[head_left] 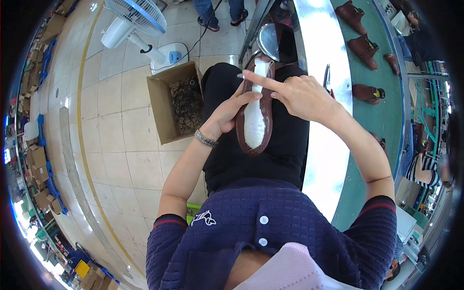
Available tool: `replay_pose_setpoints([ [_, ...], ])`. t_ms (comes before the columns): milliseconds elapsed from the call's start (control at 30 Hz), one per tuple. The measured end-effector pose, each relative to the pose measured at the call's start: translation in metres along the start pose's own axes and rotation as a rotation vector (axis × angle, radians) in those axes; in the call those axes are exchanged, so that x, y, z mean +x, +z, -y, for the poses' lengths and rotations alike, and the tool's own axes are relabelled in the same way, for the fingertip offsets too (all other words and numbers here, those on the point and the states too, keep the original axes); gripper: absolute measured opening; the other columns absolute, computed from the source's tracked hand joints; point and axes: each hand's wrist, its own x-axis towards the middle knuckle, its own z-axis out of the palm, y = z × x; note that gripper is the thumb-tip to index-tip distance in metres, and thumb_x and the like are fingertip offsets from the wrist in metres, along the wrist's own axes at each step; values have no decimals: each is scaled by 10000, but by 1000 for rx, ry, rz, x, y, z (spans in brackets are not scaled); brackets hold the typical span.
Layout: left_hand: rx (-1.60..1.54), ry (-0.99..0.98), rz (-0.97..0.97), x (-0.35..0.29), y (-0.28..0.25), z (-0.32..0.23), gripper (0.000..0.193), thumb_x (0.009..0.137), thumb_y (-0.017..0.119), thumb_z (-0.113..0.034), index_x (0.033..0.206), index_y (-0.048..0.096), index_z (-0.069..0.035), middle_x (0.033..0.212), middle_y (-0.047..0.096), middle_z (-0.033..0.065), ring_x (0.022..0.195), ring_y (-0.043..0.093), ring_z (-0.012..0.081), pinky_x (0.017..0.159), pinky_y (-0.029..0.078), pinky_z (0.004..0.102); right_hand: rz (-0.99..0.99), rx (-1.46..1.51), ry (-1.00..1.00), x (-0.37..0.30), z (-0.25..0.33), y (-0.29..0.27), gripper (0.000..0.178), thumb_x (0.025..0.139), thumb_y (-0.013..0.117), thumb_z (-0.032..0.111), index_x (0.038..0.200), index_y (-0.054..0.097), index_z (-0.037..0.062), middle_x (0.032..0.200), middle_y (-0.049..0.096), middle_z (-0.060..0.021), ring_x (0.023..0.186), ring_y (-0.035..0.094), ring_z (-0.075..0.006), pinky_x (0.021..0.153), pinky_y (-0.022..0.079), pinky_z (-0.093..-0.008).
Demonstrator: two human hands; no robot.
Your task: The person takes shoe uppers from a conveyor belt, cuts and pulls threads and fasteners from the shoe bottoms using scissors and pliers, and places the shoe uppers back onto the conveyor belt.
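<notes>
A brown leather shoe upper (268,123) lies sole side up over my lap, its edges folded in around a long white bottom (254,121). My left hand (227,111), with a metal watch at the wrist, grips its left side, the thumb resting on the white surface. My right hand (302,96) is at the far right edge of the shoe. Its index finger stretches leftward across the white bottom, and the other fingers are curled in. A small grey tip shows beside that fingertip; what the curled fingers hold, if anything, is hidden.
A cardboard box (159,108) of dark tangled scraps stands on the floor at left, near a white fan (157,57). At right runs a shiny metal ledge (324,164) with a slim tool (328,77). Beyond it, a green conveyor (360,193) carries brown boots (363,50). A round lamp-like fixture (268,41) stands ahead.
</notes>
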Motion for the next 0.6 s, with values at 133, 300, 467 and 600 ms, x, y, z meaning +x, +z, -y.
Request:
replay_pose_setpoints([
  [133,-1,4,48,-7,-1,1,709,829,634,-169,1407,225,-126,1178,490,32,1028,517,120,877,446,295,-233,269,-7,-9,14,-9,683,882,506,154,1419,140,364,662,628,-130,526,614,-266,480,498,-358],
  [300,-4,24,52,-10,-6,16,633,880,576,-234,1398,230,-118,1242,470,61,1084,517,163,917,443,331,-3,325,56,-5,4,12,685,889,504,134,1420,134,358,584,558,-150,511,578,-285,487,454,-394],
  [467,-398,61,179,-21,6,42,536,946,382,-381,1386,251,-106,1225,492,159,1073,540,331,923,445,463,-7,263,80,-9,8,12,682,887,507,130,1418,145,357,589,570,-146,503,576,-288,485,466,-393],
  [600,-115,259,-48,-17,14,46,594,929,445,-349,1408,193,-104,1235,471,133,1085,530,255,917,454,403,-83,224,16,-10,15,-9,687,863,527,114,1412,188,352,634,595,-143,528,585,-289,496,473,-401],
])
